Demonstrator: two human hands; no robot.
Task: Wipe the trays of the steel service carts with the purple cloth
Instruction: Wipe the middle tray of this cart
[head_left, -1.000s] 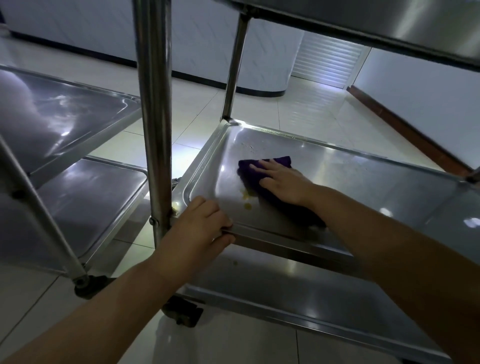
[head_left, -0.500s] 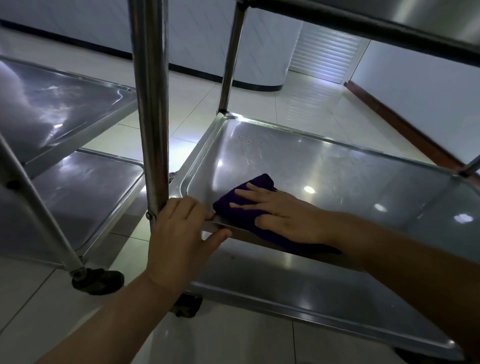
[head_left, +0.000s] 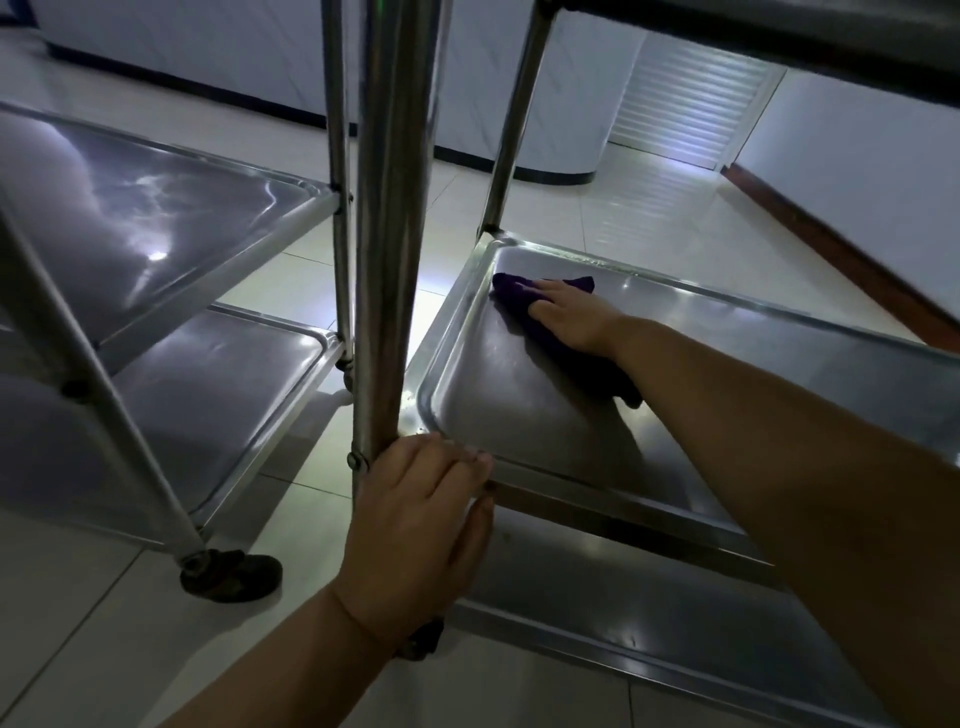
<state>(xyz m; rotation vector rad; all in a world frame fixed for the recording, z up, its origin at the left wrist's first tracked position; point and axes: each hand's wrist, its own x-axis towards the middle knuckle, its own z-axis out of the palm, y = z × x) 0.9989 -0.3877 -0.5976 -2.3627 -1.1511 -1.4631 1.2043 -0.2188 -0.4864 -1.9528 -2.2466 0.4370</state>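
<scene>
The middle steel tray (head_left: 519, 415) of the right-hand cart lies in front of me. My right hand (head_left: 574, 319) presses flat on the purple cloth (head_left: 511, 291) in the tray's far left corner, fingers straight, with part of the cloth hidden under my palm and wrist. My left hand (head_left: 421, 509) grips the tray's near left corner, fingers over the rim and thumb below, just beside the cart's upright post (head_left: 387, 260).
A second steel cart stands to the left with an upper tray (head_left: 130, 218) and a lower tray (head_left: 182, 395), one caster (head_left: 228, 574) on the tiled floor. The right cart's bottom tray (head_left: 623, 613) sits below. Its top shelf (head_left: 779, 31) overhangs above.
My right hand has slid the cloth from the tray's near left edge away to the far left corner. My left hand keeps its hold on the near corner.
</scene>
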